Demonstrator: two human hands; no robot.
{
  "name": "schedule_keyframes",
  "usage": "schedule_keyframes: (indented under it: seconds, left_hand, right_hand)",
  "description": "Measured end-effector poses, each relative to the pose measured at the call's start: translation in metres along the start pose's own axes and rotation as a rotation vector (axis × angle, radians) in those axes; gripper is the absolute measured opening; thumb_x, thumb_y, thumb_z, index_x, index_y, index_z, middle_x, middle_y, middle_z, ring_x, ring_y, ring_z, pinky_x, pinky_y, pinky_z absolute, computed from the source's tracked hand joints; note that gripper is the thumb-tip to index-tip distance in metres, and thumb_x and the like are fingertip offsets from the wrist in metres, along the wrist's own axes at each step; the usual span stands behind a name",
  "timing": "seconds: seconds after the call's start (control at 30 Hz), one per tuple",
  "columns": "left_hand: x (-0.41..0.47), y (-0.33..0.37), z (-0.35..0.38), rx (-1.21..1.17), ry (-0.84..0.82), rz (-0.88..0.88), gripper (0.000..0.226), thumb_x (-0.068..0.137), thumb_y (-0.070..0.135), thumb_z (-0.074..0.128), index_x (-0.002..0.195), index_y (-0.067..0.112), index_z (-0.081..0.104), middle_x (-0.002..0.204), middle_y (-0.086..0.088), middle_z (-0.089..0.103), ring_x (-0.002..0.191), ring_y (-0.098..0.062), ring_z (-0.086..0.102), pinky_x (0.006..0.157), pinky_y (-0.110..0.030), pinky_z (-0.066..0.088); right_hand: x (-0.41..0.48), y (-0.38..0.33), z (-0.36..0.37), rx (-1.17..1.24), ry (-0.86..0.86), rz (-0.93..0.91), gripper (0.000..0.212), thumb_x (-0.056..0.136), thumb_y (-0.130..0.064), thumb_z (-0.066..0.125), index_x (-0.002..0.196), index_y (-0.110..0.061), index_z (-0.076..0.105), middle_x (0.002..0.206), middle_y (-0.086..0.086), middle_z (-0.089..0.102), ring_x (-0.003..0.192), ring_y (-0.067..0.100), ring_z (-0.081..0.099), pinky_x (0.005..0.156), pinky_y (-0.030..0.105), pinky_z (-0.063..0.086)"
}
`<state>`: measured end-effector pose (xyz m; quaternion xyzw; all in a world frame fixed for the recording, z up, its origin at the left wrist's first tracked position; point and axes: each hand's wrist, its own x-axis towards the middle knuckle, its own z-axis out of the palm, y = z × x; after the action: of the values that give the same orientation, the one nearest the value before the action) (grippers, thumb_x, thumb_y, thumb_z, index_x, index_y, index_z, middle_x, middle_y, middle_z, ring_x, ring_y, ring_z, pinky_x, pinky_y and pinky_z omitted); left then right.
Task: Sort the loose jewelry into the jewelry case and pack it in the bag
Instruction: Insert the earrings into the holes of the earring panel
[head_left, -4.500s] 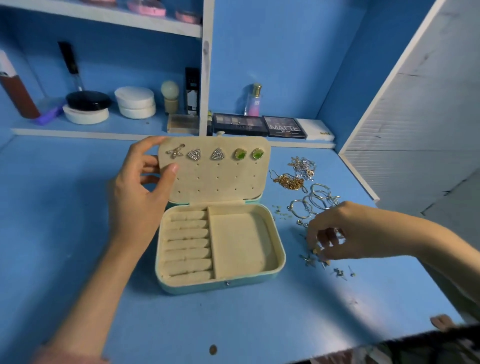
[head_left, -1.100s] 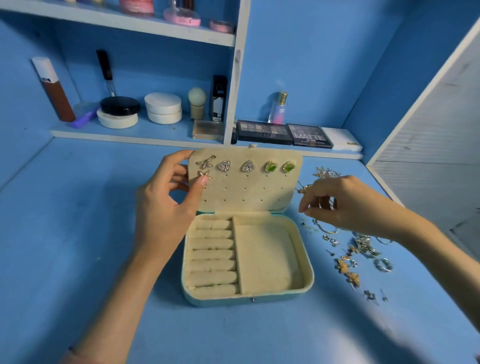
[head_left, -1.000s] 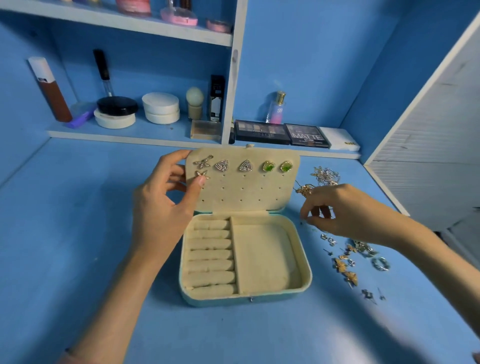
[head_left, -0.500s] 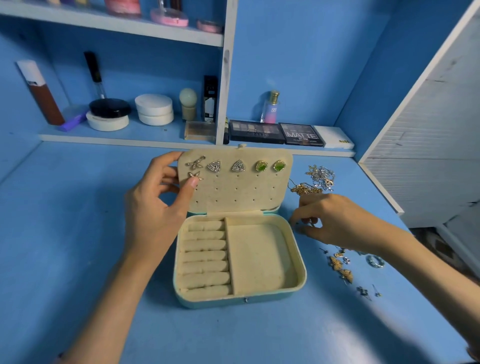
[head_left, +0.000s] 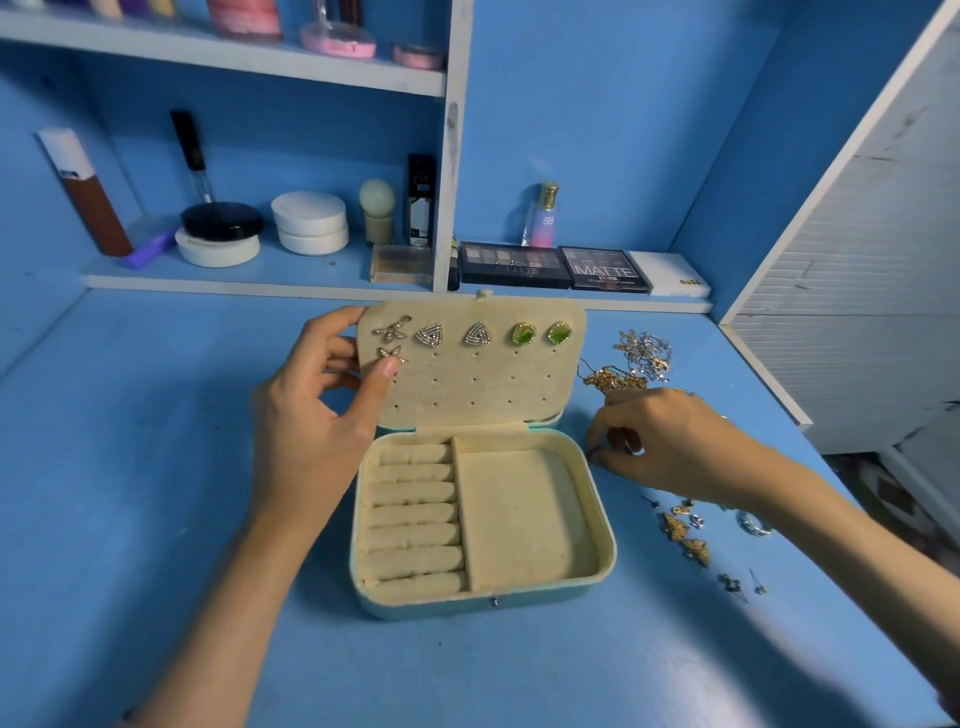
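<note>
Desk (head_left: 156, 467): blue; your open jewelry case (head_left: 483, 592) sits central, loose jewelry (head_left: 680, 535) right.
Left hand (head_left: 306, 431): grips lid (head_left: 483, 384), thumb on stud (head_left: 390, 354).
Right hand (head_left: 670, 441): pinched; contents unclear.
Risk: lift your thumb and the stud falls.

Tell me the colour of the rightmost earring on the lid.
Green earring with a gold rim; head view shows it best.

Home vanity nook: blue shelves (head_left: 223, 52) with makeup palettes (head_left: 514, 264), powder jars (head_left: 310, 222), perfume (head_left: 542, 218).

jewelry case (head_left: 467, 605) on table (head_left: 156, 467) | loose jewelry (head_left: 681, 531) right | palettes (head_left: 514, 264) behind
</note>
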<state>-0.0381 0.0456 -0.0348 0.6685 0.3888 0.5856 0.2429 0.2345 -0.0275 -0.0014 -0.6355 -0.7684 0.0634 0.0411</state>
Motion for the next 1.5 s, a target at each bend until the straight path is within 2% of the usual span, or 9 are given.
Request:
schedule_keyframes:
  seconds: [0.2, 0.47, 0.63, 0.83, 1.03, 1.2, 1.33, 1.5]
  left_hand:
    - [0.0, 0.0, 0.0, 0.002, -0.005, 0.011, 0.034, 0.083, 0.026, 0.066, 0.114, 0.03, 0.054, 0.096, 0.019, 0.064, 0.083, -0.002, 0.065, 0.076, -0.021, 0.054]
    - [0.0, -0.001, 0.0, -0.004, -0.003, 0.009, 0.036, 0.083, 0.024, 0.066, 0.116, 0.029, 0.055, 0.097, 0.017, 0.065, 0.084, -0.003, 0.065, 0.076, -0.02, 0.054]
    - [0.0, 0.0, 0.0, -0.003, -0.001, 0.004, 0.035, 0.083, 0.024, 0.066, 0.116, 0.031, 0.055, 0.097, 0.018, 0.065, 0.084, -0.003, 0.065, 0.077, -0.02, 0.054]
    - [0.0, -0.001, 0.0, -0.005, -0.003, -0.001, 0.036, 0.083, 0.024, 0.066, 0.117, 0.026, 0.056, 0.097, 0.017, 0.065, 0.085, -0.004, 0.065, 0.077, -0.021, 0.054]
    - [0.0, -0.001, 0.0, -0.001, -0.008, -0.006, 0.036, 0.083, 0.025, 0.066, 0.117, 0.022, 0.056, 0.097, 0.015, 0.065, 0.085, -0.005, 0.065, 0.078, -0.024, 0.055]
    - [0.0, 0.001, 0.001, -0.007, 0.003, -0.015, 0.035, 0.083, 0.025, 0.066, 0.115, 0.03, 0.055, 0.096, 0.016, 0.065, 0.084, -0.004, 0.065, 0.078, -0.023, 0.055]
    - [0.0, 0.0, 0.0, 0.0, -0.002, -0.006, 0.035, 0.083, 0.025, 0.066, 0.117, 0.026, 0.056, 0.097, 0.017, 0.065, 0.085, -0.006, 0.066, 0.078, -0.024, 0.055]
    - [0.0, 0.0, 0.0, 0.004, -0.006, 0.006, 0.036, 0.083, 0.025, 0.066, 0.116, 0.031, 0.054, 0.096, 0.02, 0.064, 0.085, -0.003, 0.065, 0.077, -0.021, 0.055]
  right_hand:
    - [-0.004, -0.001, -0.002, 0.036, 0.013, 0.008, 0.009, 0.08, -0.022, 0.062, 0.083, -0.03, 0.065, 0.078, -0.014, 0.055, 0.068, 0.01, 0.053, 0.064, 0.035, 0.05]
    - [-0.012, -0.002, -0.003, -0.008, -0.039, -0.003, 0.008, 0.084, -0.036, 0.063, 0.086, -0.032, 0.069, 0.072, -0.016, 0.047, 0.068, 0.01, 0.05, 0.062, 0.029, 0.044]
    - [-0.012, 0.001, -0.01, 0.028, 0.033, 0.017, 0.008, 0.085, -0.029, 0.064, 0.088, -0.032, 0.071, 0.075, -0.016, 0.052, 0.067, 0.006, 0.051, 0.062, 0.03, 0.046]
    - [-0.006, 0.006, -0.01, -0.062, 0.065, 0.072, 0.011, 0.086, -0.026, 0.059, 0.088, -0.031, 0.069, 0.072, -0.023, 0.043, 0.067, 0.005, 0.044, 0.053, 0.016, 0.028]
    - [-0.006, 0.002, -0.009, -0.067, 0.016, 0.078, 0.016, 0.087, -0.024, 0.056, 0.091, -0.033, 0.069, 0.076, -0.018, 0.047, 0.071, 0.009, 0.049, 0.057, 0.022, 0.037]
    - [-0.007, 0.0, -0.009, -0.048, 0.029, 0.072, 0.017, 0.085, -0.023, 0.057, 0.089, -0.034, 0.069, 0.075, -0.016, 0.05, 0.069, 0.009, 0.049, 0.056, 0.023, 0.036]
    - [-0.007, -0.001, -0.009, -0.035, 0.021, 0.065, 0.019, 0.084, -0.022, 0.058, 0.089, -0.034, 0.071, 0.079, -0.014, 0.053, 0.069, 0.009, 0.049, 0.059, 0.025, 0.038]
    - [-0.006, -0.003, -0.009, -0.028, 0.028, 0.055, 0.019, 0.084, -0.022, 0.059, 0.09, -0.035, 0.072, 0.075, -0.015, 0.049, 0.068, 0.009, 0.047, 0.059, 0.026, 0.04]
